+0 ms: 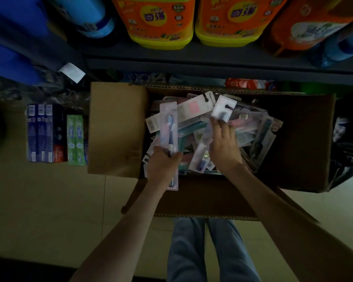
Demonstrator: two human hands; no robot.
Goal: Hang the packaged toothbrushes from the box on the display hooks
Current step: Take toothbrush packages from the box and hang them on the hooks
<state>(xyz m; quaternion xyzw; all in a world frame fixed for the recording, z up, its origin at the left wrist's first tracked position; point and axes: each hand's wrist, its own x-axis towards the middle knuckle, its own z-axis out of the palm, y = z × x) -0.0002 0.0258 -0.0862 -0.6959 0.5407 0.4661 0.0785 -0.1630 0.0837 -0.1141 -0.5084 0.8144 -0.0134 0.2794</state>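
Head view, looking straight down: an open cardboard box sits on the tiled floor, its left flap folded out flat and its near flap lying toward the person's legs. Inside is a loose pile of packaged toothbrushes, lying at all angles and overlapping one another.

The left hand is clenched around the lower half of one packaged toothbrush – a clear blister pack with a blue-handled brush inside – holding it roughly upright over the left part of the box, its hang-tab end pointing away from the person. The right hand reaches into the middle of the pile, fingers stretched forward with their tips at the lower edge of a white package (it has a hang hole near its top). The thumb is hidden, so I cannot tell whether that hand is actually pinching it or only touching it.

Left of the box, toothpaste cartons – blue ones and green ones – lie side by side on the floor. Beyond the box a dark shelf carries orange jugs with yellow bases.
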